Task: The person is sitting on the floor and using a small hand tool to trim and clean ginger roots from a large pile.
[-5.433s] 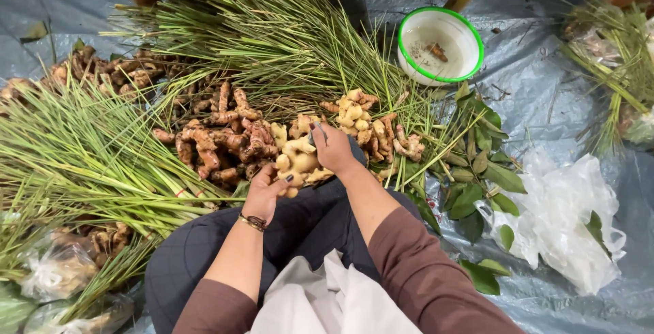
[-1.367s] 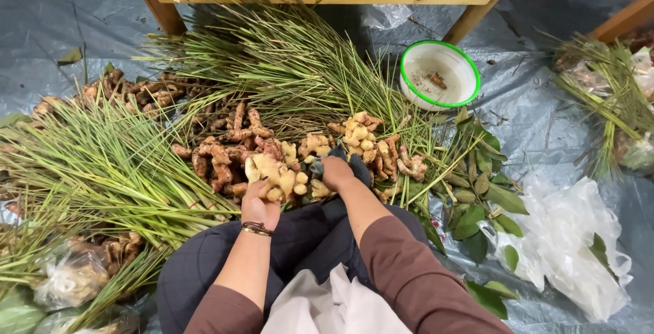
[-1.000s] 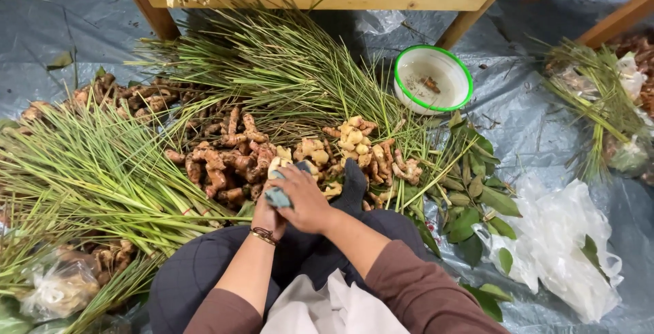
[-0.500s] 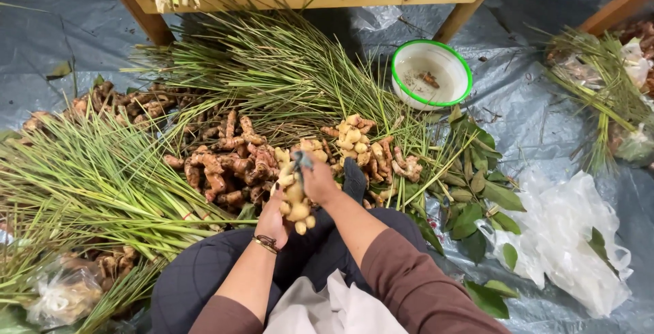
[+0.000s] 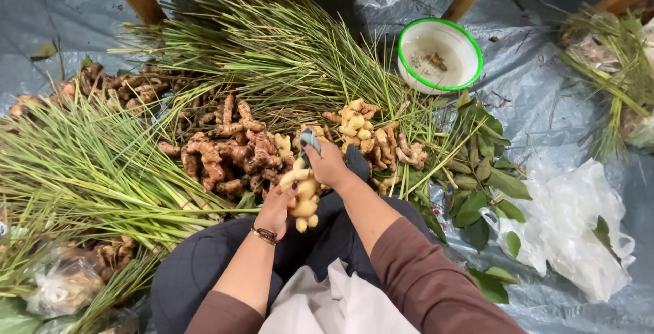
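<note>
Blue tarpaulin (image 5: pixel 565 88) covers the ground, strewn with lemongrass bundles (image 5: pixel 272 41) and a white, green-rimmed bowl (image 5: pixel 439 54) at far right. Near centre, over the lap, the left hand (image 5: pixel 276 210) is wrapped around a pale ginger clump (image 5: pixel 302 198), while the right hand (image 5: pixel 328 163) is closed on a small blue-grey tool (image 5: pixel 310 140) just above it. Since the tool works close to the holding fingers, a slip off the knobbly root could nick them.

crumpled clear plastic bags (image 5: pixel 575 228) at right on tarp; another plastic bag (image 5: pixel 58 286) lower left.
</note>
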